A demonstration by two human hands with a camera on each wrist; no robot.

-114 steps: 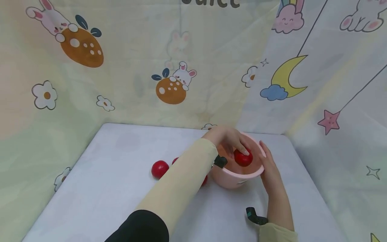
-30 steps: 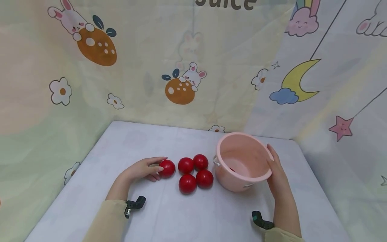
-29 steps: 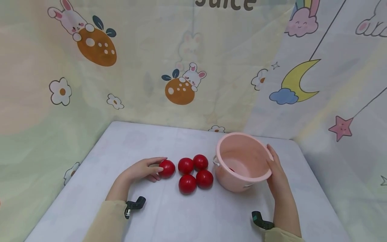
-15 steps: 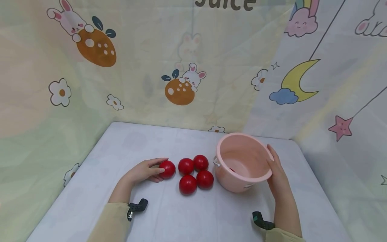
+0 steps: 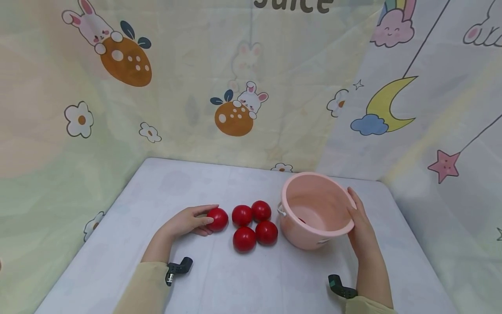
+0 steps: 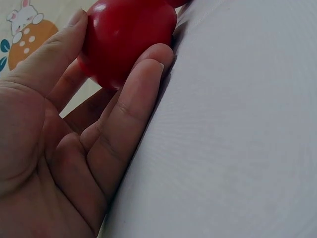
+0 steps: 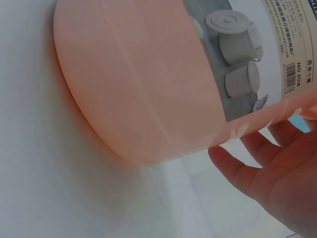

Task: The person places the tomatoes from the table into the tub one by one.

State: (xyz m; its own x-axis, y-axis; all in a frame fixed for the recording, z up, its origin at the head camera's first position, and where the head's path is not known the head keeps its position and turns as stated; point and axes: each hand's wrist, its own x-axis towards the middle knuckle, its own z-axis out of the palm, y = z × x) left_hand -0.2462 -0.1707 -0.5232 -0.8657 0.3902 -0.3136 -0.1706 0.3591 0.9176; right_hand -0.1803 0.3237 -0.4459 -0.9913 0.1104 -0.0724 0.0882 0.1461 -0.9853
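My left hand (image 5: 187,222) holds a smooth red ball (image 5: 217,219) at the table's left, thumb on the near side and fingers round its far side and underneath. In the left wrist view the ball (image 6: 126,39) sits between thumb and fingertips, low at the white surface. To its right several more red balls (image 5: 244,239) lie in a close cluster. A pink bucket (image 5: 300,233) stands right of them, with a sliver of red visible inside. My right hand (image 5: 361,226) grips its right rim; in the right wrist view the fingers (image 7: 233,168) touch its labelled side.
The white table (image 5: 251,283) ends at a patterned cloth backdrop (image 5: 176,87). A white handle joint (image 5: 280,209) shows on the bucket's left side. Black camera mounts (image 5: 179,267) are on both wrists.
Earlier, the left hand held a red ball inside the bucket; a second ago it was at the leftmost ball on the table. Since then hands, balls and bucket have barely moved.
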